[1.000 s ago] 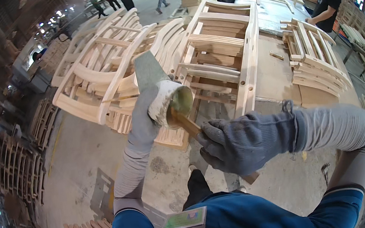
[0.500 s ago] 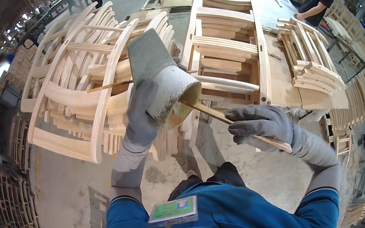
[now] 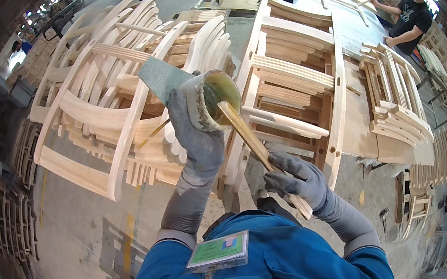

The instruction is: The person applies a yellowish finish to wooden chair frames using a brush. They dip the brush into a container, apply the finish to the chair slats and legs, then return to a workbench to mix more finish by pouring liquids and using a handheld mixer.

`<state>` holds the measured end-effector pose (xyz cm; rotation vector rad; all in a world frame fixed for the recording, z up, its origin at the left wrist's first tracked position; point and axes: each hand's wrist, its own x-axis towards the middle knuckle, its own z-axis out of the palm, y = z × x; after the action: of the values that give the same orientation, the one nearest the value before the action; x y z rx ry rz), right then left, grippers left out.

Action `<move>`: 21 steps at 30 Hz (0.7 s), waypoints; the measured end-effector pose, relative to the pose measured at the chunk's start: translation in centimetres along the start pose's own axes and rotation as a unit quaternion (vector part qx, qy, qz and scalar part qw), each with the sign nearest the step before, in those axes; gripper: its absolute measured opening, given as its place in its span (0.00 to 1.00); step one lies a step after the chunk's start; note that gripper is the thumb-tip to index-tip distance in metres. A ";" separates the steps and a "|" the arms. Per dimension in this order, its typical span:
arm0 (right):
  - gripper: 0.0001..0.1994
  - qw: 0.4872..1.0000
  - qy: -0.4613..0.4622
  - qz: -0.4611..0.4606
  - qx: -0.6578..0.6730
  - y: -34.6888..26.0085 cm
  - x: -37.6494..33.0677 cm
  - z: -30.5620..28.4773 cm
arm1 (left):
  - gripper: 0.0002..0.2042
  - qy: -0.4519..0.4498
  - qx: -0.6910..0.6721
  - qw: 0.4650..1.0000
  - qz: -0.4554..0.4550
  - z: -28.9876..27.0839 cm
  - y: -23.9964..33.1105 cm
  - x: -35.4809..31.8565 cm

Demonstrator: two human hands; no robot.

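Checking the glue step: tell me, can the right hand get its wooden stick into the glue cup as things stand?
Probably yes. The right hand grips the wooden stick, whose tip already sits in the open mouth of the glue cup that the left hand holds tilted toward it; nothing blocks the way.

A single head-worn fisheye looks steeply down, close over the person's chest toward nearby wooden frames.

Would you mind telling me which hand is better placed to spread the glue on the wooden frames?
Probably the right hand: it grips the wooden stick, whose tip sits in the glue cup. The left hand is wrapped around that cup.
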<state>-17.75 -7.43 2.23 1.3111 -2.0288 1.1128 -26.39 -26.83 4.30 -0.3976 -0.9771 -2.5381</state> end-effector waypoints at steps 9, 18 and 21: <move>0.15 0.980 0.107 0.169 -0.003 1.0 -1.6 -3.9 | 0.24 -0.056 0.045 0.994 -0.077 0.2 -0.8 1.9; 0.24 0.964 0.086 0.175 0.181 5.3 1.1 -1.8 | 0.43 -0.168 -0.361 0.678 -0.618 2.7 -0.8 -2.2; 0.20 0.914 0.034 0.238 0.326 6.4 0.2 -1.3 | 0.47 -0.200 -0.297 0.705 -0.612 3.2 -1.2 -2.9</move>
<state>-23.67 -5.11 0.68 1.0292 -2.0564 2.1671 -24.04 -23.07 4.76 -0.6288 -0.5168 -4.1770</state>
